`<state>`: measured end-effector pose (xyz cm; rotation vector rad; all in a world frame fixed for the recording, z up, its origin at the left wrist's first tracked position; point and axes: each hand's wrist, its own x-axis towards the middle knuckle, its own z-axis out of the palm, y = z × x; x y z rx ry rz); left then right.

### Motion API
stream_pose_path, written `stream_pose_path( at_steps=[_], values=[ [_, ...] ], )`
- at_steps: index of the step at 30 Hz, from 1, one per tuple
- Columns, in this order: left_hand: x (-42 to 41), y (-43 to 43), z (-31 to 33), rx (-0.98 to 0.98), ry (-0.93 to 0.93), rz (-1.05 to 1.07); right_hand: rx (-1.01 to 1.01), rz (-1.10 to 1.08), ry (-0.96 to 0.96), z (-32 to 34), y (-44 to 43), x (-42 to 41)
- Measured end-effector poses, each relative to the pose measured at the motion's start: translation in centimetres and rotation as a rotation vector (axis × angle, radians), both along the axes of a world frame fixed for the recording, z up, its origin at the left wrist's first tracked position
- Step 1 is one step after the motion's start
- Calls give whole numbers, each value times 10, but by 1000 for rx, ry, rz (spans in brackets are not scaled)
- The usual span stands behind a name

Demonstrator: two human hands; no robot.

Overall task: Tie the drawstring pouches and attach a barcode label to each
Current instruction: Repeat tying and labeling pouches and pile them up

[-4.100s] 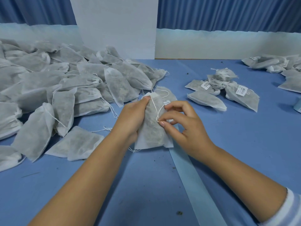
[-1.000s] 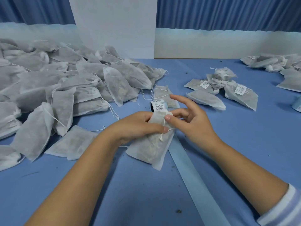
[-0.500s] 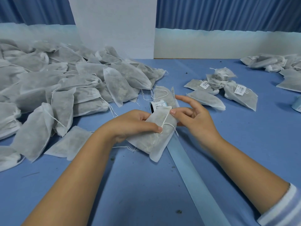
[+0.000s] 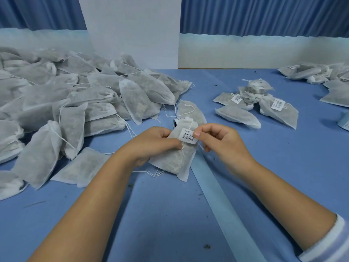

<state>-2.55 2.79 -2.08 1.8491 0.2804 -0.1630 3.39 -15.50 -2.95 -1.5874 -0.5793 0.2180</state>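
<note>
A white fabric drawstring pouch [image 4: 176, 159] filled with dark material lies at the table's centre. My left hand [image 4: 151, 141] grips its upper part, thumb pressed near the drawstring. My right hand [image 4: 217, 140] pinches a white barcode label [image 4: 188, 136] against the pouch's top, over the string. A label roll [image 4: 180, 120] peeks out just behind the pouch, mostly hidden. Its pale blue backing strip [image 4: 222, 203] runs toward me across the blue table [image 4: 170, 224].
A big heap of unlabelled pouches [image 4: 66, 99] fills the left side. One loose pouch [image 4: 190, 110] lies behind my hands. Labelled pouches [image 4: 264, 103] sit in a small pile at the right, more pouches [image 4: 321, 74] at the far right. A white board [image 4: 132, 33] stands behind.
My right hand let go of the drawstring and now pinches a barcode label on the pouch's top. The pouch turned more upright under my left hand, covering the label roll.
</note>
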Motion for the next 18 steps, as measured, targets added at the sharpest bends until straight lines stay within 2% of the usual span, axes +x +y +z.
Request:
stream_pose_path(
  at_steps=[9, 18],
  values=[
    [3, 0, -6, -49, -35, -30, 0, -22, 143, -5, 3, 6],
    [4, 1, -7, -75, -60, -55, -44, -55, 86, -9, 1, 8]
  ],
)
